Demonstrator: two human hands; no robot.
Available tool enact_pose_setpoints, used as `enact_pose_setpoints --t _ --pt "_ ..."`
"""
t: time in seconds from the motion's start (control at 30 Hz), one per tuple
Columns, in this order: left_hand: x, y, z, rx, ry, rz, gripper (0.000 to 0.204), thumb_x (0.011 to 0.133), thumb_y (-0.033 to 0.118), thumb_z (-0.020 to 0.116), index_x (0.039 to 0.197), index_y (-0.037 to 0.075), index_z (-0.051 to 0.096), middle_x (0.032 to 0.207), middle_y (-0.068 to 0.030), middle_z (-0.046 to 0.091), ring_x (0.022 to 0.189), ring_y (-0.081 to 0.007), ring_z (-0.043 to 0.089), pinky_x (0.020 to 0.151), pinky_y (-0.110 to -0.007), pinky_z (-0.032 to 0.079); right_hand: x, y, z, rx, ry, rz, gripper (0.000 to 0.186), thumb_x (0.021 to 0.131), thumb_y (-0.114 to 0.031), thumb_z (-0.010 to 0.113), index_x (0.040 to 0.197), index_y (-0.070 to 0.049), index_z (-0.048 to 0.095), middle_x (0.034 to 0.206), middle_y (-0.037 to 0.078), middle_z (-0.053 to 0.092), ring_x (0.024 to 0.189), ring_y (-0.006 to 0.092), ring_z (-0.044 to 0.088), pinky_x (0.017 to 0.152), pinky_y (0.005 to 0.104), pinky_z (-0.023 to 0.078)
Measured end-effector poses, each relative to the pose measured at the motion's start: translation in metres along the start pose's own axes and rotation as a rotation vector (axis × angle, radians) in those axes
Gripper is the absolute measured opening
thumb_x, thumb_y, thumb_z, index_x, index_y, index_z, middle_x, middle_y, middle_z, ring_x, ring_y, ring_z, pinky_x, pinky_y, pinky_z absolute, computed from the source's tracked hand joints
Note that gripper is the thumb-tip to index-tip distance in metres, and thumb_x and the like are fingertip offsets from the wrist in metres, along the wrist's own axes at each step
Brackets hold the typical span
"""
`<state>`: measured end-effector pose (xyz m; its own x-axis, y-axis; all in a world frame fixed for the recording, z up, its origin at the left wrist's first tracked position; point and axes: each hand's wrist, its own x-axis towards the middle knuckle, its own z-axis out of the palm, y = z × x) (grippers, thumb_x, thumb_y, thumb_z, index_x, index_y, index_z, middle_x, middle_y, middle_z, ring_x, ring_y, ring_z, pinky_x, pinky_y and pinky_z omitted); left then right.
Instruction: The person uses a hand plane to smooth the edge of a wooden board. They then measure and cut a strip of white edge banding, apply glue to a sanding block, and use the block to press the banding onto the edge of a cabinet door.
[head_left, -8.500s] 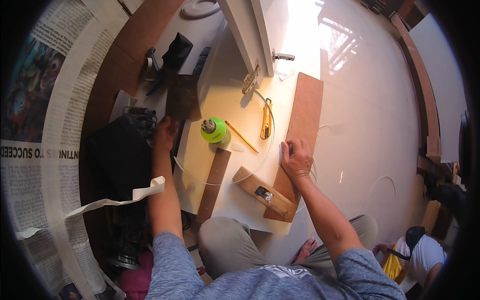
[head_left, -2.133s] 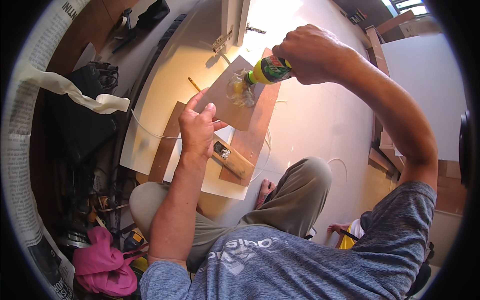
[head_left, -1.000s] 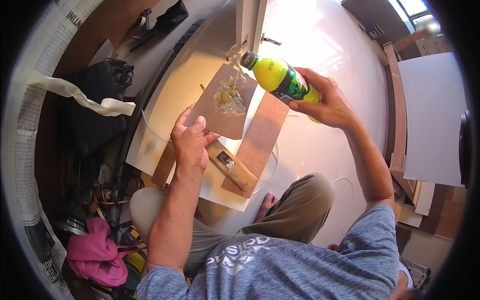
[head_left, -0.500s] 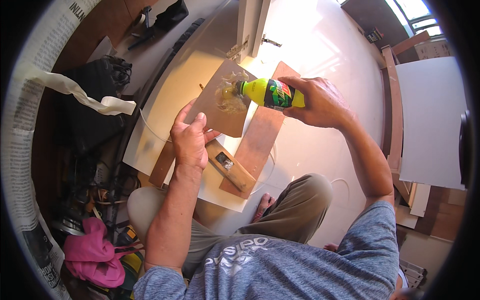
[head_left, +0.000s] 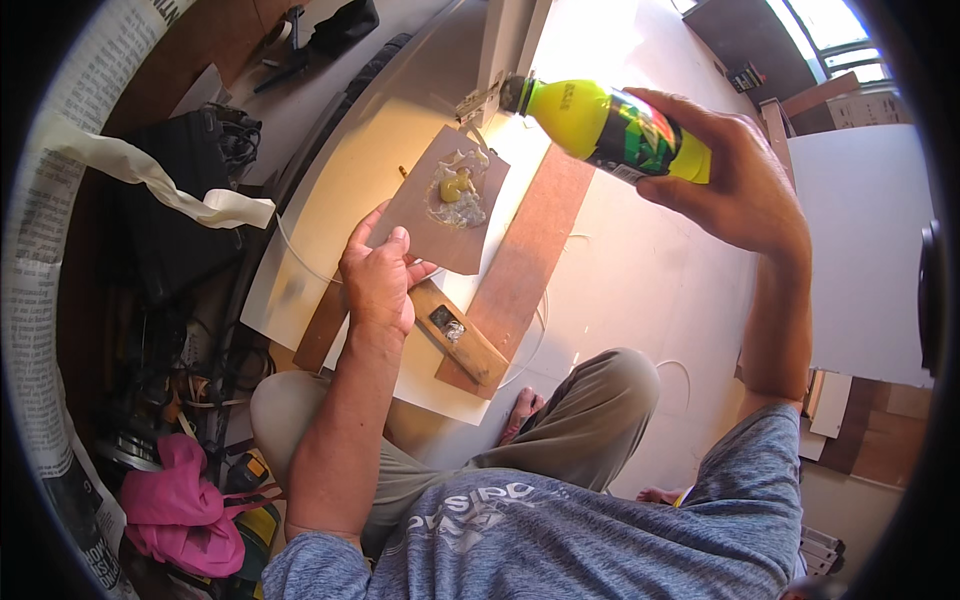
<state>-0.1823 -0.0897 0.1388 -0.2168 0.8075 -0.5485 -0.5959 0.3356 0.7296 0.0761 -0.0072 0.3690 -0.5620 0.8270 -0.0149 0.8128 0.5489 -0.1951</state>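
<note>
My left hand (head_left: 378,275) is closed on the lower left edge of a thin brown board (head_left: 420,220), thumb on top. On that board lies a yellowish, glue-like blob (head_left: 456,186) amid a patch of dried whitish residue. My right hand (head_left: 735,175) grips a yellow-green plastic bottle (head_left: 570,115) with a dark label by its base end. The bottle lies nearly level, its dark neck pointing left, above and apart from the board. A wooden hand plane (head_left: 458,332) rests below my left hand, next to a long reddish-brown plank (head_left: 525,260).
A pale sheet (head_left: 290,300) lies under the planks. A white upright panel (head_left: 500,60) with metal hinges stands ahead. To the left are a black case (head_left: 180,200), a curled white strip (head_left: 235,208), tangled cords and a pink cloth (head_left: 180,510). A white panel (head_left: 860,240) stands at right.
My right hand has lifted the bottle up and to the right, away from the board. The yellowish blob now shows uncovered. My left hand and the board have barely moved.
</note>
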Motion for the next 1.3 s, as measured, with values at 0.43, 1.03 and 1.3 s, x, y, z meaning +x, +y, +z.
enact_pose_setpoints --t 0.43,1.03,1.3 --pt "0.000 0.002 0.003 -0.034 0.022 -0.020 0.045 0.100 0.004 0.054 0.145 0.007 0.051 0.120 -0.0120 0.065 0.093 -0.0223 0.069 0.071 -0.036 0.060 -0.012 0.000 0.010 0.550 0.136 -0.012 0.068 0.083 -0.024 0.087 0.138 0.003 0.060 0.115 0.011 0.071 0.101 0.0181 0.067 0.094 0.0313 0.053" --pt "-0.009 0.010 0.015 0.070 0.025 0.084 0.043 0.101 0.000 0.052 0.144 0.004 0.054 0.116 -0.0112 0.063 0.087 -0.0167 0.066 0.067 -0.030 0.062 0.050 -0.018 0.060 -0.392 -0.250 -0.042 0.040 0.085 -0.024 0.084 0.123 -0.014 0.076 0.100 0.011 0.079 0.090 0.0254 0.075 0.088 0.0418 0.057" --pt "-0.004 0.006 0.010 -0.008 0.004 0.090 0.044 0.101 0.000 0.052 0.145 0.004 0.053 0.114 -0.0121 0.063 0.087 -0.0168 0.066 0.066 -0.029 0.063 0.065 -0.028 0.051 -0.504 -0.271 -0.077 0.038 0.085 -0.023 0.084 0.122 -0.016 0.076 0.097 0.010 0.079 0.088 0.0264 0.075 0.087 0.0431 0.058"
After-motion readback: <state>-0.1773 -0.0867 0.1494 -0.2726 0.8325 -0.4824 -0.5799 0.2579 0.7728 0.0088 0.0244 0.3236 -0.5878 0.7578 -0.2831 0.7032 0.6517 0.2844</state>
